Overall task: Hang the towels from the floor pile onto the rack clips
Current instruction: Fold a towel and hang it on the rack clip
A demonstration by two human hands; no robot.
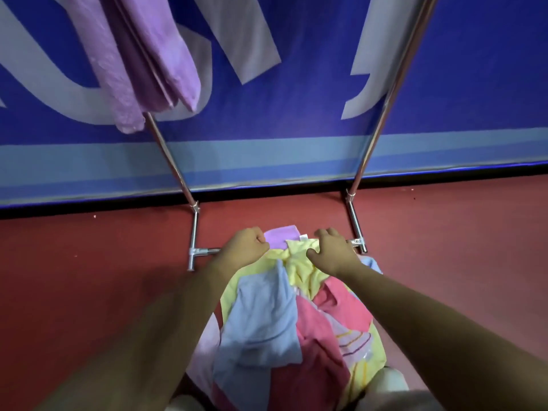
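Pile (267,327) under left hand (245,246), right hand (333,253)

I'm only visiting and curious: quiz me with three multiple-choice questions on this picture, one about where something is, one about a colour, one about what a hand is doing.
1. Where does the big purple towel hang?
A. the left side of the rack
B. the right pole
C. an arm

2. What colour is the floor?
A. green
B. red
C. white

3. What is the right hand doing?
A. waving
B. gripping the yellow towel
C. holding a cup

Answers: 1 A, it drapes at upper left. 2 B, plainly red around the pile. 3 B, it curls into the cloth.
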